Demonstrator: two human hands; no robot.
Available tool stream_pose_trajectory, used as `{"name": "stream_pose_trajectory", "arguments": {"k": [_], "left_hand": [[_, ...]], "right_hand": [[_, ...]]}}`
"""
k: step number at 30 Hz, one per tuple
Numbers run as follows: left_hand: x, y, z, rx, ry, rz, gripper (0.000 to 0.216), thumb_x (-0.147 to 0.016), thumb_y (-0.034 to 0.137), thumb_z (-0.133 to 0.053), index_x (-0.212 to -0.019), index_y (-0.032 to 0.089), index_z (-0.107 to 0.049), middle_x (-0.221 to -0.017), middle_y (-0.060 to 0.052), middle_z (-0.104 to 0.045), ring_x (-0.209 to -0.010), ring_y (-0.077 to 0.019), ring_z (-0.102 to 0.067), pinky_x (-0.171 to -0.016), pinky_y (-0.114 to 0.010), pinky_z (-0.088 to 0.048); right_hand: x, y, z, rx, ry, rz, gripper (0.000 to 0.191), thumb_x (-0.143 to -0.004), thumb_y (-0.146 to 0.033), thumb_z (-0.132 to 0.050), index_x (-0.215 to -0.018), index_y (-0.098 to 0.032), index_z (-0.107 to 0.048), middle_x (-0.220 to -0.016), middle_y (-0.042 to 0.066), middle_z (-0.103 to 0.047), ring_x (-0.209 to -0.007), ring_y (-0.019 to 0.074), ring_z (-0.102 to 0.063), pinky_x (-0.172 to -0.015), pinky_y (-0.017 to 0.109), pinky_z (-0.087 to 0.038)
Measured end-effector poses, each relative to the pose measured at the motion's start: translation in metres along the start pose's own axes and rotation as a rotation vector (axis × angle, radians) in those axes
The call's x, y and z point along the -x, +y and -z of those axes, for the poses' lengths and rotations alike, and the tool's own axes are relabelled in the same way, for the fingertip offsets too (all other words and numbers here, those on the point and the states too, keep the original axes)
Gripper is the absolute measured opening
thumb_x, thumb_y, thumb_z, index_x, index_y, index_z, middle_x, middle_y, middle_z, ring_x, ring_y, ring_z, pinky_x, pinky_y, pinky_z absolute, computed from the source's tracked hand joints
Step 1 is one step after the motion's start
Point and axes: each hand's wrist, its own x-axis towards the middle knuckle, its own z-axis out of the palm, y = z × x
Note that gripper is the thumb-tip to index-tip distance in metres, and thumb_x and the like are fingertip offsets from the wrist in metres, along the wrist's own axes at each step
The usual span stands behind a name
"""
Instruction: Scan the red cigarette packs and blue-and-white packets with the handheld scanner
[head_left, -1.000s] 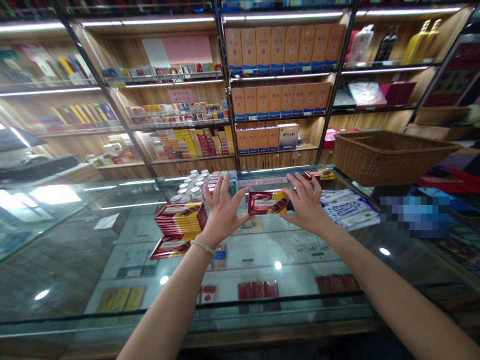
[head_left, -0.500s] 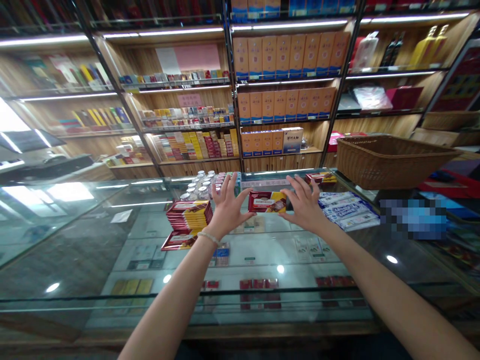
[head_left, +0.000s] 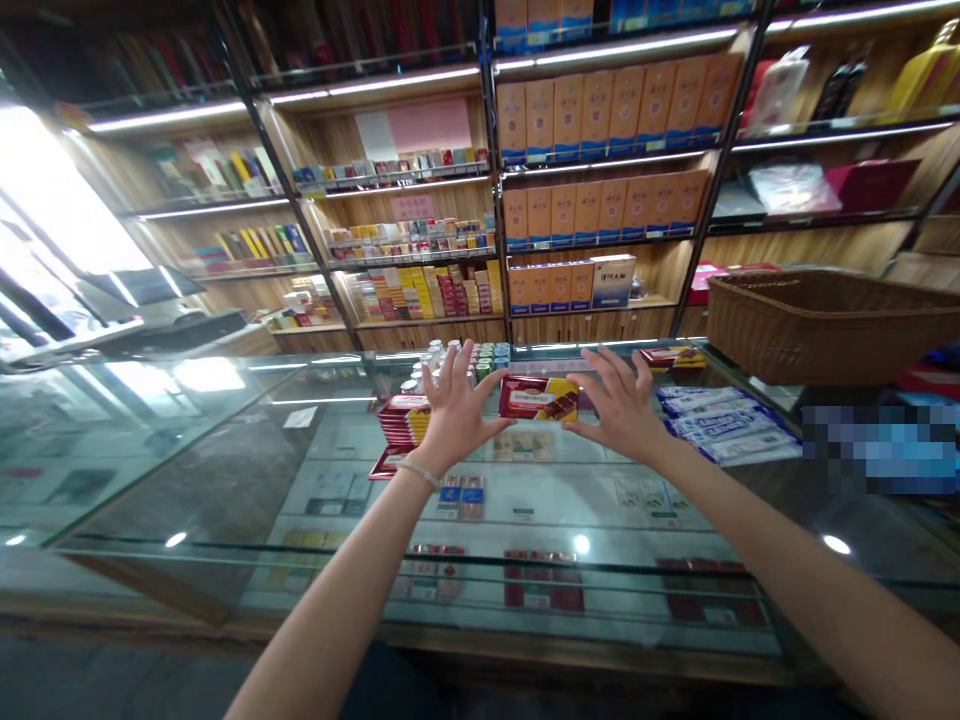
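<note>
1. A glass display counter runs across the near view. Red packets lie in rows on the shelf inside it.
2. Both forearms reach out over the glass. The left wrist wears a pale beaded bracelet.
3. The left hand and right hand have spread fingers and grasp a red and yellow chocolate bar by its two short ends. It sits level over the middle of the counter, and I cannot tell whether its lower edge touches the glass.
4. Compared with a second ago the grip and the bar's attitude are unchanged. The hands now sit closer to the stack of matching bars, which the left hand partly covers, and the view has swung left.
5. One more bar lies flat under the near side of that stack.
6. Behind the hands stands a cluster of small lidded jars. Blue and white packets lie to the right, with another red bar just beyond them.
7. A wicker basket stands on the right end of the counter.
8. Lit wooden shelves line the far wall, holding orange cartons and rows of small coloured packs.
</note>
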Motion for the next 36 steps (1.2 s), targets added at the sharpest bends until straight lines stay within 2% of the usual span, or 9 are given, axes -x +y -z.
{"name": "stream_pose_trajectory", "arguments": {"k": [5, 12, 22, 28, 32, 36], "left_hand": [[0.028, -0.025, 0.024, -0.046, -0.028, 0.061, 0.078, -0.074, 0.059, -0.086, -0.145, 0.037, -0.062, -0.178, -0.014, -0.015, -0.162, -0.0450, -0.010, -0.125, -0.071, 0.005], [0.079, -0.066, 0.035, -0.105, -0.045, 0.117, 0.078, -0.071, 0.063, -0.086, -0.142, 0.038, -0.065, -0.178, -0.010, -0.014, -0.161, -0.0465, -0.013, -0.127, -0.067, 0.006], [0.117, -0.117, 0.061, -0.068, -0.193, 0.193, 0.073, -0.071, 0.064, -0.086, -0.136, 0.035, -0.070, -0.178, -0.011, -0.013, -0.162, -0.0478, -0.009, -0.126, -0.069, 0.000], [0.139, -0.141, 0.059, -0.036, -0.272, 0.253, 0.069, -0.072, 0.062, -0.086, -0.135, 0.038, -0.070, -0.176, -0.010, -0.019, -0.162, -0.0450, -0.012, -0.126, -0.070, -0.003], [0.145, -0.152, 0.051, -0.014, -0.327, 0.266, 0.065, -0.073, 0.062, -0.085, -0.132, 0.038, -0.073, -0.175, -0.010, -0.025, -0.161, -0.0450, -0.014, -0.126, -0.071, -0.005], [0.149, -0.162, 0.042, -0.008, -0.354, 0.253, 0.062, -0.072, 0.062, -0.086, -0.128, 0.039, -0.076, -0.174, -0.008, -0.029, -0.160, -0.0459, -0.018, -0.127, -0.071, -0.004]], "right_hand": [[-0.012, -0.037, 0.000, -0.045, 0.010, 0.040, 0.063, -0.096, -0.067, -0.055, -0.135, -0.018, -0.061, -0.158, 0.021, -0.051, -0.152, 0.0367, -0.034, -0.126, 0.061, -0.005], [-0.021, -0.095, -0.011, -0.180, -0.090, 0.061, 0.059, -0.095, -0.065, -0.057, -0.131, -0.019, -0.064, -0.160, 0.020, -0.050, -0.152, 0.0362, -0.035, -0.128, 0.058, -0.001], [-0.038, -0.157, -0.031, -0.313, -0.134, 0.108, 0.065, -0.092, -0.069, -0.060, -0.129, -0.016, -0.066, -0.162, 0.019, -0.047, -0.154, 0.0355, -0.032, -0.129, 0.058, 0.002], [-0.042, -0.181, -0.043, -0.345, -0.214, 0.122, 0.063, -0.094, -0.066, -0.058, -0.127, -0.014, -0.069, -0.162, 0.020, -0.047, -0.155, 0.0358, -0.030, -0.128, 0.059, 0.000], [-0.044, -0.188, -0.050, -0.362, -0.267, 0.139, 0.066, -0.092, -0.069, -0.059, -0.125, -0.014, -0.071, -0.164, 0.020, -0.044, -0.155, 0.0358, -0.029, -0.128, 0.057, -0.004], [-0.045, -0.191, -0.059, -0.383, -0.309, 0.158, 0.065, -0.091, -0.070, -0.061, -0.125, -0.016, -0.072, -0.162, 0.019, -0.046, -0.155, 0.0360, -0.028, -0.129, 0.056, -0.002]]}}
